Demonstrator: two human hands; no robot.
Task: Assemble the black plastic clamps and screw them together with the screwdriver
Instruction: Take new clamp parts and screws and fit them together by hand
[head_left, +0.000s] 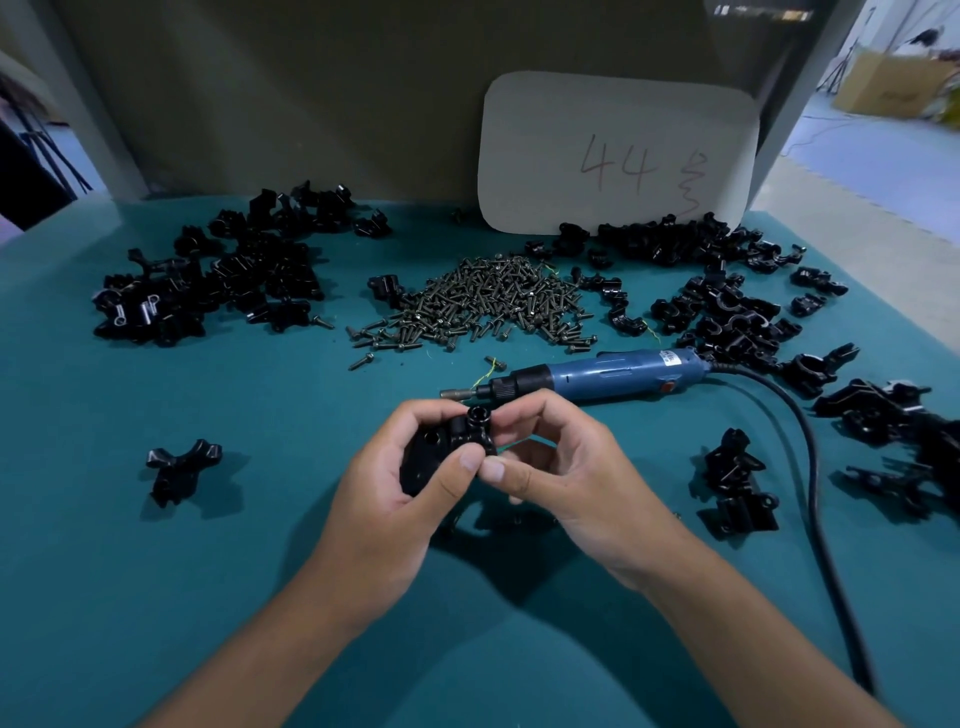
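Clamp in hand: black plastic clamp (457, 441), glossy, at picture centre, raised just above the table (156, 571); a round socket faces up at its top and a small hole shows on its flat left face.
Left hand: left hand (400, 499) wraps the clamp's body, fingers curled round it, thumb pressing the front.
Right hand: right hand (561, 467) pinches the clamp's right end, thumb tip meeting the left thumb.
Screwdriver: blue electric screwdriver (597, 376) lies on the table at 1 o'clock just beyond the hands, bit pointing left, black cord (815, 493) trailing right.
Screws: dark screw heap (483, 306) at 12 o'clock.
Loose parts: clamp piles at 10 o'clock (218, 275) and 2 o'clock (727, 291); a lone piece (182, 467) at 9 o'clock.
Card: white card (618, 150) reading "44" at the back.
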